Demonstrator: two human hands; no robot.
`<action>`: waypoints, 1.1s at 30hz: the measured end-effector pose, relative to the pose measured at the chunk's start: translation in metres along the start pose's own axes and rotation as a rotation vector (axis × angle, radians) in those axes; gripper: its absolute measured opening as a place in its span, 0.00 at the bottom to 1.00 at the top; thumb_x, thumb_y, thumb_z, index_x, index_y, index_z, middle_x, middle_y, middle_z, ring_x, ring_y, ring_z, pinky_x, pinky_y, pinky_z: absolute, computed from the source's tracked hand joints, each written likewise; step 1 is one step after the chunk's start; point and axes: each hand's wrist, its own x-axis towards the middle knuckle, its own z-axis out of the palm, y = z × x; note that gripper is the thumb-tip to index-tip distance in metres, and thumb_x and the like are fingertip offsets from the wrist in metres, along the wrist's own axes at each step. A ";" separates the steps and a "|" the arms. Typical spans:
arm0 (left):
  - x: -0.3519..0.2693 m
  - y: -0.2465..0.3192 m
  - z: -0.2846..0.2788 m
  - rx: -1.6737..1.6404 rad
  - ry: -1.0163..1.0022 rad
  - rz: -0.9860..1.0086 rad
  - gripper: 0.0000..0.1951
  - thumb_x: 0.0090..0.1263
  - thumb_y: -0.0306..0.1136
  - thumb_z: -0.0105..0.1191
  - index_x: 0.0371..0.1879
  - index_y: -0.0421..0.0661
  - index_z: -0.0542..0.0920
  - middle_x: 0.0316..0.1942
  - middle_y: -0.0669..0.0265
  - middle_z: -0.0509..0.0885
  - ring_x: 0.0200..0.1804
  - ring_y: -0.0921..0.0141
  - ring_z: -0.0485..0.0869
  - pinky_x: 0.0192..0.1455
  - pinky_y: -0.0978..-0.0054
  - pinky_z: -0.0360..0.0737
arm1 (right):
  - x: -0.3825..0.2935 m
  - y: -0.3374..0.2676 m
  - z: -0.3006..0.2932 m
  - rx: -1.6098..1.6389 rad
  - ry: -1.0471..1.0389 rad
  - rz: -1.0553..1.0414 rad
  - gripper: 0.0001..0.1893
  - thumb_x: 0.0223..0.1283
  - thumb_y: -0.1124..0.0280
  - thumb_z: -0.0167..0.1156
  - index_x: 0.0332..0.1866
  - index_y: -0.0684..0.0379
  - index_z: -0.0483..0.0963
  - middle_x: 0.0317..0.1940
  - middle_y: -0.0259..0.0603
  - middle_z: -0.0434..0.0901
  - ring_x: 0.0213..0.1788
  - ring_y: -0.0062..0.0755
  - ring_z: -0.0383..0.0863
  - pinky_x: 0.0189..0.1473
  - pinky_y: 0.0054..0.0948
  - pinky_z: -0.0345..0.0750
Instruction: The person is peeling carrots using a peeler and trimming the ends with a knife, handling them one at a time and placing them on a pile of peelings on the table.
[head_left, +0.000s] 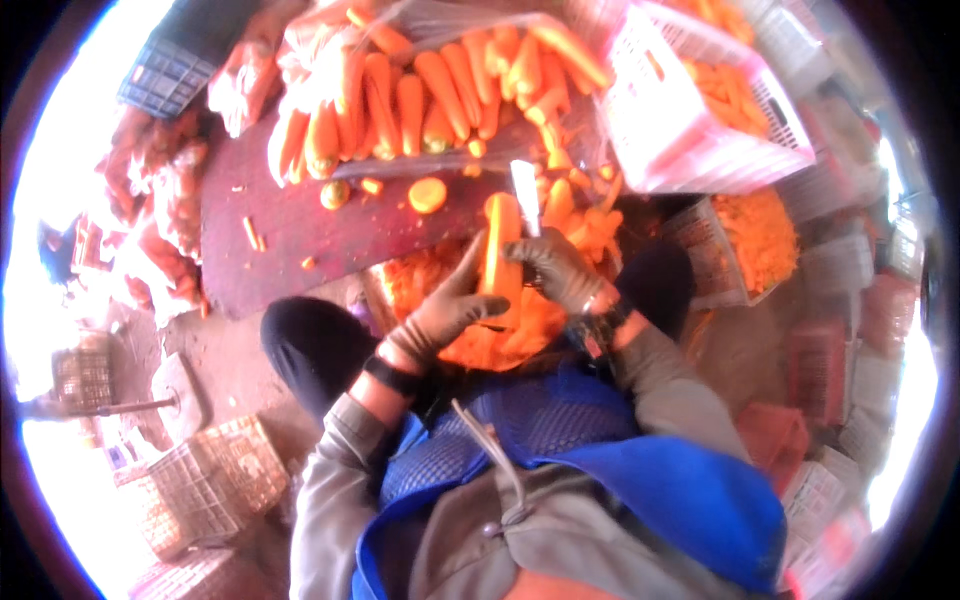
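Note:
My gloved left hand (451, 301) is wrapped around a thick orange carrot (501, 244), which stands nearly upright in the view. In my gloved right hand (561, 268) is a knife (527, 196), its bright blade pointing away from me. The right thumb lies against or very close to the carrot's side. Under both hands, between my knees, orange peelings (510, 346) fill a container whose rim is mostly hidden. Past the hands, a dark red board (277, 232) carries a round carrot slice (427, 195) and several small carrot ends.
A heap of whole carrots (409, 112) lies on the board's far side, partly on plastic film. At the far right stands a white plastic crate (660, 142) holding carrot pieces; below it, another crate (709, 259) holds shreds. Bagged goods (161, 225) and a wire-sided crate (217, 480) are at left.

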 end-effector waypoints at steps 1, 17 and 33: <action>-0.005 0.012 0.001 -0.167 -0.002 -0.152 0.45 0.66 0.29 0.58 0.79 0.48 0.44 0.68 0.60 0.67 0.61 0.69 0.74 0.58 0.67 0.78 | 0.001 -0.012 -0.004 -0.028 0.073 -0.065 0.18 0.57 0.63 0.69 0.47 0.63 0.78 0.34 0.39 0.83 0.33 0.28 0.83 0.35 0.25 0.81; 0.024 0.013 -0.076 -0.136 0.376 -0.231 0.18 0.71 0.35 0.56 0.54 0.36 0.77 0.34 0.65 0.83 0.34 0.72 0.82 0.38 0.76 0.80 | 0.139 -0.117 -0.076 -0.895 0.617 -0.554 0.18 0.58 0.55 0.66 0.35 0.63 0.80 0.24 0.44 0.82 0.28 0.37 0.82 0.36 0.35 0.77; 0.041 0.011 -0.091 -0.138 0.397 -0.120 0.19 0.74 0.37 0.54 0.57 0.36 0.76 0.38 0.65 0.83 0.37 0.74 0.82 0.38 0.77 0.79 | 0.209 -0.097 -0.073 -0.478 0.623 -0.041 0.18 0.64 0.53 0.61 0.36 0.60 0.78 0.20 0.34 0.75 0.17 0.23 0.69 0.18 0.24 0.66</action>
